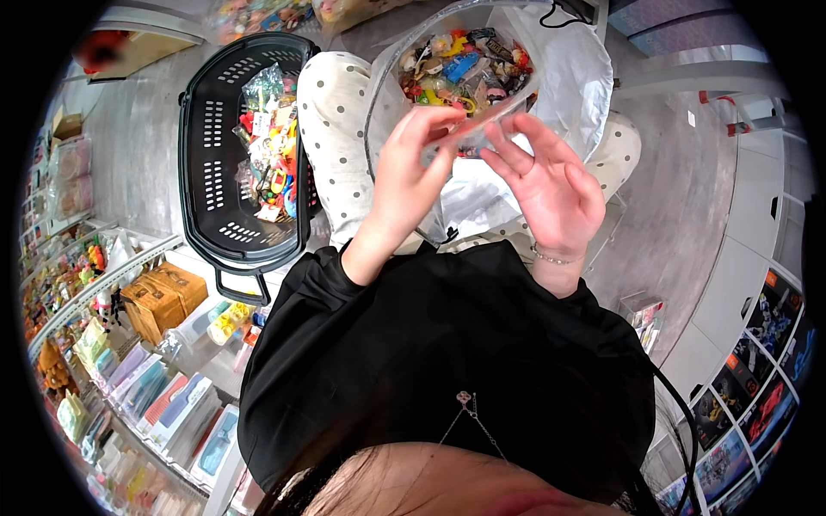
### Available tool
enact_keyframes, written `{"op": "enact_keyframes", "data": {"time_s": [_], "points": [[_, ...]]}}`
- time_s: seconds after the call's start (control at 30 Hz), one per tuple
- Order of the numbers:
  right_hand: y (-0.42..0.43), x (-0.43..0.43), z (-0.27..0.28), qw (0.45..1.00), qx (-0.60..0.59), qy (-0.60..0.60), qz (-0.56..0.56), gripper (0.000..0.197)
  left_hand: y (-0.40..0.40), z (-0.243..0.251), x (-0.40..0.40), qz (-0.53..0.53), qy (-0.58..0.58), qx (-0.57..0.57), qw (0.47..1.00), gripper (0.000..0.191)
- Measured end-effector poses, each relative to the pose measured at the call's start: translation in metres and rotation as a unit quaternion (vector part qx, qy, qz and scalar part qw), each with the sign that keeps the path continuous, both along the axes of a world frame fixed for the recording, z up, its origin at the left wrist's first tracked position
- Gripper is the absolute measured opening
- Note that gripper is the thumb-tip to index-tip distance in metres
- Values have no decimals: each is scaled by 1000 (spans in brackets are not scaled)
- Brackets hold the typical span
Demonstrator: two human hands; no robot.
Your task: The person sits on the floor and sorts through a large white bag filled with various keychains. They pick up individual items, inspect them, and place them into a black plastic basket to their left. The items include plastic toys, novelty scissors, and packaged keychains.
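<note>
A small clear plastic packet [487,119] with something reddish in it is pinched between the thumb and fingers of my left hand [410,171]. My right hand [552,187] is beside it, palm turned up, fingers and thumb apart; its fingertips are close to the packet, and whether they touch it I cannot tell. Below both hands a large whitish drawstring bag [574,84] stands open between my legs. Inside lies a heap of small colourful figures and charms [464,64], some in clear wrappers. My hands hide part of the bag's near side.
Left of my leg stands a black plastic basket [213,155] with wrapped colourful trinkets [274,155] in it. A shelf at lower left holds a brown box [161,300] and packaged goods [177,400]. White cabinets [755,193] and picture boxes [768,406] line the right.
</note>
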State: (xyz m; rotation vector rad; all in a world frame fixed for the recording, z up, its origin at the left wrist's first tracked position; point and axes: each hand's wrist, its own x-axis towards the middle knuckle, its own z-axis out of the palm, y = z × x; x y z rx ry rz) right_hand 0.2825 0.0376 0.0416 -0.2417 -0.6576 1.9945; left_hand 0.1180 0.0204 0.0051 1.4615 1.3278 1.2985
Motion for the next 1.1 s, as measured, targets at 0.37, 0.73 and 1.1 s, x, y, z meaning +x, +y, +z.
{"op": "enact_keyframes", "data": {"time_s": [0.37,0.73,1.1], "points": [[8,-3,-33,890,113,-437,-66,24,-6,-4,2,18,-373,-110,921,23],[2,-4,-28,911,-11,-403,-89,21,-6,4,6,-17,-445,-199,873,37],[0,-1,-33,928,10,-362,-88,21,-3,-9,5,-37,-422,-204,882,39]]}}
